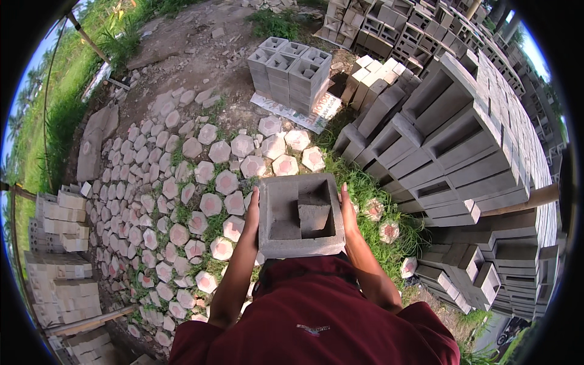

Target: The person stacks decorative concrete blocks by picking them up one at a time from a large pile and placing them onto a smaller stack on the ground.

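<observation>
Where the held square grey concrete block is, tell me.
Head view, centre: the block is held between the left hand and right hand, in front of the maroon fabric shirt.

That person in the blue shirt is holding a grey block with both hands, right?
Not quite: the head view shows the shirt is dark red, not blue. The rest is right: the left hand and right hand hold the grey block between them.
</observation>
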### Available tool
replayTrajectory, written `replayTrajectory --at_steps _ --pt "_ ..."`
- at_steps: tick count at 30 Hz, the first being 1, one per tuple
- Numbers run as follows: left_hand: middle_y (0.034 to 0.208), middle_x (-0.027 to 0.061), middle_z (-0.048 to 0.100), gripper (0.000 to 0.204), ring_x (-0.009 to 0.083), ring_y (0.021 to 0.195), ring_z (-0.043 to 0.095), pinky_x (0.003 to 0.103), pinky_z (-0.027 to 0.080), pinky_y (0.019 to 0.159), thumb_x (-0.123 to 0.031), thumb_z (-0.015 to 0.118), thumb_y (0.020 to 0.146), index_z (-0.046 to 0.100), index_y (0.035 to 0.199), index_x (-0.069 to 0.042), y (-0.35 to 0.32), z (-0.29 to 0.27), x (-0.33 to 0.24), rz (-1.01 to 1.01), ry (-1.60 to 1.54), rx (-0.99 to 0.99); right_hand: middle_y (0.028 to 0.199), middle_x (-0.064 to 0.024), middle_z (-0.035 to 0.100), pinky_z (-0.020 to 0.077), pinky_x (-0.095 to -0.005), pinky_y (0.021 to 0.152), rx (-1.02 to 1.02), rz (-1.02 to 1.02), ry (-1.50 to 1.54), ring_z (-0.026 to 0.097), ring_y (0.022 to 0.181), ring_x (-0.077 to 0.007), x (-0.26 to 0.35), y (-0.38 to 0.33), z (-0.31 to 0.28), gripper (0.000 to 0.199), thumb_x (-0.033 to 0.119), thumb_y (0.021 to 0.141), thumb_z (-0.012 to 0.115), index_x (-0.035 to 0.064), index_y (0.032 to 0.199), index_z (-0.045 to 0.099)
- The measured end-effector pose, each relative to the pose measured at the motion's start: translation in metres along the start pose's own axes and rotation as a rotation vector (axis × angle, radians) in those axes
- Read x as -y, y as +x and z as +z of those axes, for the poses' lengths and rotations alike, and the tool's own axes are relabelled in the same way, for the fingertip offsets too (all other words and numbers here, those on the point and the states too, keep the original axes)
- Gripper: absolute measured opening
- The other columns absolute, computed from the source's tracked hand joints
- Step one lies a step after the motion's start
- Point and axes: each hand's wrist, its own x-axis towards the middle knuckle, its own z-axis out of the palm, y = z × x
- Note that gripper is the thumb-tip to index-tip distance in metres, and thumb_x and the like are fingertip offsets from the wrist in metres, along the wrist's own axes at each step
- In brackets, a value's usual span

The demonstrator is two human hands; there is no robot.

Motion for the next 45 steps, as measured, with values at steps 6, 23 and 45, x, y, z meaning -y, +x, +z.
replayTrajectory --at_steps 6,23,45 --pt "0.117 0.017 0.057 0.067 0.0288 0.101 0.059 0.042 0.047 0.089 -0.057 0.037 0.092 0.047 0.128 -0.002 0.069 0.049 -0.047 0.034 -0.106 0.041 0.135 -0.0177 0.044 0.0308 -0.0323 0.104 -0.004 -0.023 -0.165 0.043 0.122 -0.0232 0.094 0.065 0.036 0.082 0.062 0.089 0.04 -0.0062 0.136 0.037" --pt "0.123 0.0164 0.054 0.069 0.0288 0.106 0.056 0.042 0.045 0.092 -0.058 0.041 0.091 0.044 0.131 -0.002 0.32 0.024 -0.274 0.036 -0.092 0.107 0.121 -0.0099 0.054 0.0315 -0.0293 0.099 -0.073 -0.214 -0.266 0.047 0.111 -0.0172 0.192 0.333 0.193 0.069 0.058 0.092 0.04 -0.0004 0.125 0.052" --pt "0.117 0.0132 0.058 0.079 0.0234 0.106 0.057 0.037 0.044 0.093 -0.069 0.032 0.087 0.05 0.127 -0.003 0.582 -0.02 -0.609 -0.001 0.15 0.047 0.124 -0.018 0.05 0.0413 -0.0389 0.096 0.087 -0.246 0.414 0.05 0.113 -0.0258 0.261 0.642 0.42 0.082 0.069 0.086 0.037 0.0023 0.134 0.037"
